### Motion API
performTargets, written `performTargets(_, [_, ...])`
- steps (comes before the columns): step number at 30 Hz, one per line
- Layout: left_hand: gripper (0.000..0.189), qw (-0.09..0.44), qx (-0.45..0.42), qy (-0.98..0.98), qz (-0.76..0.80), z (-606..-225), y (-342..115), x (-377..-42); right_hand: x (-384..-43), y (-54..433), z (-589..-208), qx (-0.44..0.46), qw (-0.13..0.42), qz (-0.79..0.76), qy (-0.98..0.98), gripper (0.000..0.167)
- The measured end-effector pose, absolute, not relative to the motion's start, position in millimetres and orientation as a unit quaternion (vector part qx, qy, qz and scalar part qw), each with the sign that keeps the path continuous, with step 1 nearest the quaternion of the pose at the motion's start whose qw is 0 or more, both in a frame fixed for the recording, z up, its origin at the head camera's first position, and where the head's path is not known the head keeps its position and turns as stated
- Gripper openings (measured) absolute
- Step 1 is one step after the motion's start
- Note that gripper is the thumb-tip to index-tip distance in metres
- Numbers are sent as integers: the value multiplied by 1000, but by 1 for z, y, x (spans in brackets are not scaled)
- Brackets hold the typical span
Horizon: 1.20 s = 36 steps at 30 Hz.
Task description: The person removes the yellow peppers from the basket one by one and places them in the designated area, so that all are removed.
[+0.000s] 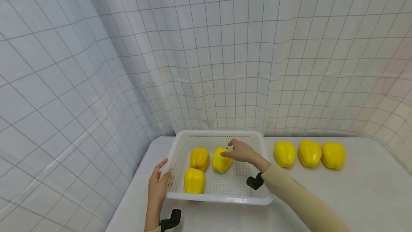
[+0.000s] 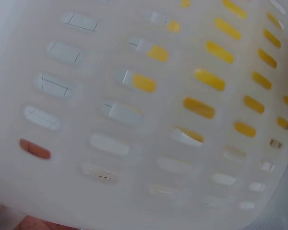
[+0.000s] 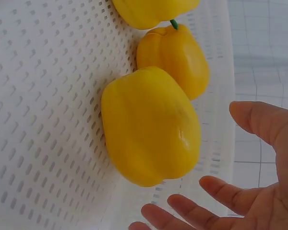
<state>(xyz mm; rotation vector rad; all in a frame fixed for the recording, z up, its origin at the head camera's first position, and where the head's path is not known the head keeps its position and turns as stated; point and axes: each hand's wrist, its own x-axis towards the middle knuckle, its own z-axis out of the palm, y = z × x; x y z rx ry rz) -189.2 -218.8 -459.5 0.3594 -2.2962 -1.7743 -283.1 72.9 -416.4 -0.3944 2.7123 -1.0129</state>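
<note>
A white perforated plastic basket (image 1: 222, 198) holds three yellow bell peppers. The right-hand bell pepper (image 1: 220, 163) lies under my right hand (image 1: 243, 152), whose fingers are spread. The right wrist view shows a gap between that bell pepper (image 3: 151, 129) and the fingers (image 3: 225, 194). An orange-yellow bell pepper (image 1: 199, 158) and a front bell pepper (image 1: 194, 181) sit in the basket's left half. My left hand (image 1: 157, 185) holds the basket's left rim, thumb over the edge. The left wrist view is mostly filled by the basket wall (image 2: 149, 143), with skin showing through one slot.
Three more bell peppers, a near one (image 1: 284, 154), a middle one (image 1: 309, 153) and a far one (image 1: 333, 155), lie in a row right of the basket on the white table (image 1: 363, 196). A checked white curtain (image 1: 222, 63) hangs behind and on both sides.
</note>
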Motion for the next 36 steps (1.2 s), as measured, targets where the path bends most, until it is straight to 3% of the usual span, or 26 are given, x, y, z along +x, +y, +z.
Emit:
performTargets(12, [47,108,127,-784,-598,-459,-218,-189,-288,63,-427,-77,163,-317,931,73])
performTargets(36, [46,111,125,-791,-588,-459,-218,-189,-291,57,-438,-82,197,-344,914,78])
